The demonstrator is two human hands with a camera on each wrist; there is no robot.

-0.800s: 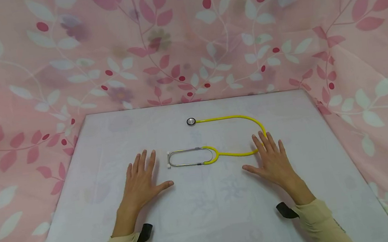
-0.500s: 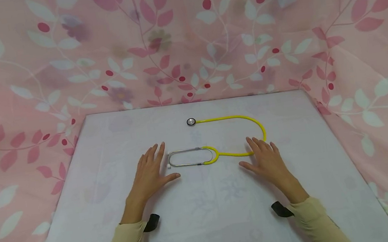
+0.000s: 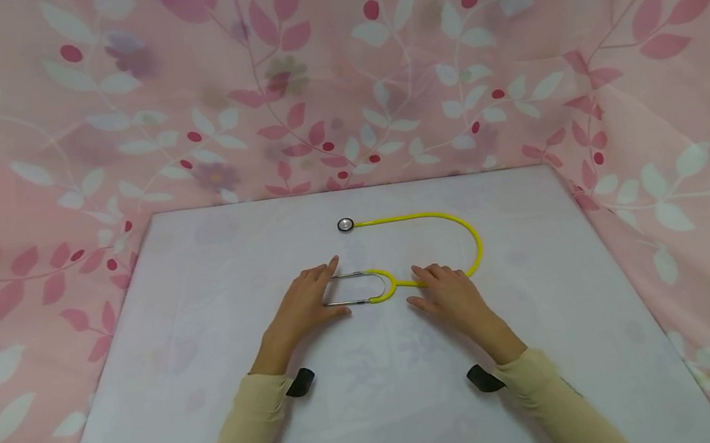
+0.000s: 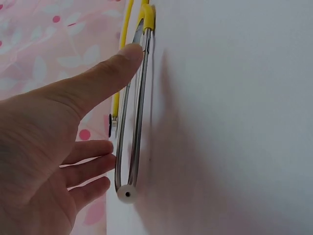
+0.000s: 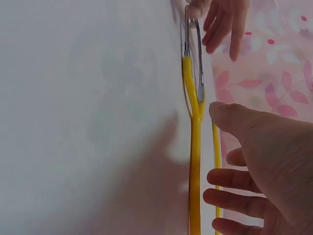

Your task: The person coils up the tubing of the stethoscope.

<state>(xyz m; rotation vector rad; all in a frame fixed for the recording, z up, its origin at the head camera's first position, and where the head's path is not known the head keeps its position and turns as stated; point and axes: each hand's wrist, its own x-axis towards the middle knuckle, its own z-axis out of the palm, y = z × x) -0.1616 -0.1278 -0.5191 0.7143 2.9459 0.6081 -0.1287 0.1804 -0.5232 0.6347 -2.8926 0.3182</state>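
A yellow stethoscope [image 3: 470, 226] lies on the white-covered table, its tube curving round on the right and its round chest piece [image 3: 345, 224] at the back. Over the metal ear-tube end hovers my left hand [image 3: 301, 301], thumb and fingers spread to either side of it. In the left wrist view a pale ear tip [image 4: 127, 194] and the metal tubes [image 4: 139, 117] show beside the fingers, ungripped. My right hand [image 3: 454, 298] is above the yellow tube just right of the Y-joint [image 5: 196, 116], its thumb and fingers apart and holding nothing.
The table [image 3: 382, 414] is covered in white cloth. A pink floral curtain [image 3: 334, 73] hangs behind it and along both sides. Dark wrist-worn devices sit at both sleeve cuffs, the left device [image 3: 300, 382] and the right device [image 3: 484, 378].
Both hands have moved inward: the left hand rightward over the ear tubes, the right hand leftward along the yellow tube. The stethoscope lies as before; the head view has shifted slightly.
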